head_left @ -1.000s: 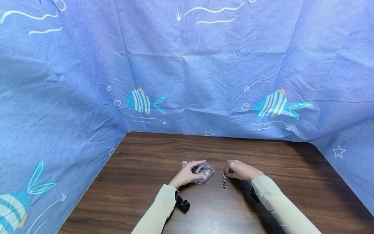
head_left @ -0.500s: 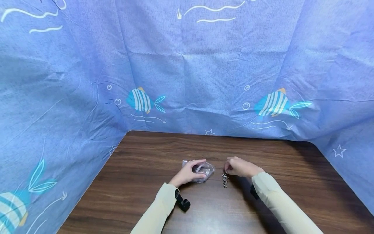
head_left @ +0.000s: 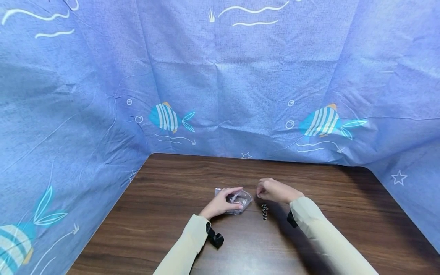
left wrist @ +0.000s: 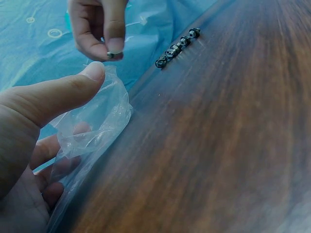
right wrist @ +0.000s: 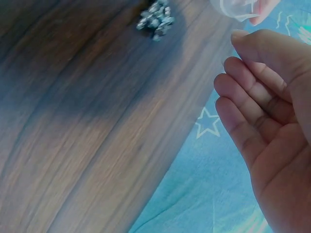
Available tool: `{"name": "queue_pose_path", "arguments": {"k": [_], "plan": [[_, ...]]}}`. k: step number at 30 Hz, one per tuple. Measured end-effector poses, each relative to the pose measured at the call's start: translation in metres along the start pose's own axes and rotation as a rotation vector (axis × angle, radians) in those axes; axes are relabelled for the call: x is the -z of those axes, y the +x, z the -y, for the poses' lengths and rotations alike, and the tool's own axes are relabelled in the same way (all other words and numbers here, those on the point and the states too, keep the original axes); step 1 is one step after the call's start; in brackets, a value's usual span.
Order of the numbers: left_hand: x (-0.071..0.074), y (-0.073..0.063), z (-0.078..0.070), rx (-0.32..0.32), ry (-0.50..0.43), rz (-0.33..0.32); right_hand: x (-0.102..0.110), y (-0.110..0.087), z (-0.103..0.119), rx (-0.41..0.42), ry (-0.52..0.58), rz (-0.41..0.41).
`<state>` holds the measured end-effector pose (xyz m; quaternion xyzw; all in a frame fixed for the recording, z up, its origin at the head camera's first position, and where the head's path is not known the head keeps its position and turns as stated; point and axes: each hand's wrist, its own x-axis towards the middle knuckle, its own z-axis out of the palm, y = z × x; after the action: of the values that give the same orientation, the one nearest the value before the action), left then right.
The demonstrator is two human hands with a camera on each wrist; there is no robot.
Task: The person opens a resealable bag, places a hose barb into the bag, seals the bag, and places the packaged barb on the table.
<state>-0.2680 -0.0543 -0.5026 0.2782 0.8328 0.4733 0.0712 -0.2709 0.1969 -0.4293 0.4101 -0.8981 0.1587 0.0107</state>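
Note:
My left hand (head_left: 219, 206) holds a clear plastic bag (head_left: 245, 200) low over the table, its thumb and fingers spread around the opened mouth. Through the film in the left wrist view, several fingers show behind the bag (left wrist: 92, 138). My right hand (head_left: 276, 190) is just right of the bag's mouth. Between its thumb and fingertip it pinches a tiny dark metal piece (left wrist: 111, 55), too small to identify. A small heap of shiny metal pieces (head_left: 264, 212) lies on the table below the right hand; the same heap (right wrist: 156, 20) appears at the top of the right wrist view.
The brown wood-grain table (head_left: 185, 175) stretches around both hands. A blue cloth (head_left: 240, 95) printed with fish hangs behind it and at both sides. Black camera straps (head_left: 215, 238) circle the wrists.
The right hand has lifted off the heap and moved left toward the bag's mouth, a metal piece in its pinch. The left hand and bag have stayed put.

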Motion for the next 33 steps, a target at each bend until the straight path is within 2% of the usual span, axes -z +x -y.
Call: {"name": "queue_pose_path", "arguments": {"k": [10, 24, 33], "plan": [[0.000, 0.002, 0.001, -0.004, 0.002, -0.006, 0.000, 0.015, 0.008, 0.036, 0.012, -0.014], [0.000, 0.001, 0.001, 0.029, 0.008, 0.002, -0.006, 0.027, 0.020, -0.021, 0.030, 0.019], [-0.002, 0.000, 0.003, 0.041, -0.029, 0.001, -0.006, 0.027, 0.024, -0.024, 0.016, 0.020]]}}
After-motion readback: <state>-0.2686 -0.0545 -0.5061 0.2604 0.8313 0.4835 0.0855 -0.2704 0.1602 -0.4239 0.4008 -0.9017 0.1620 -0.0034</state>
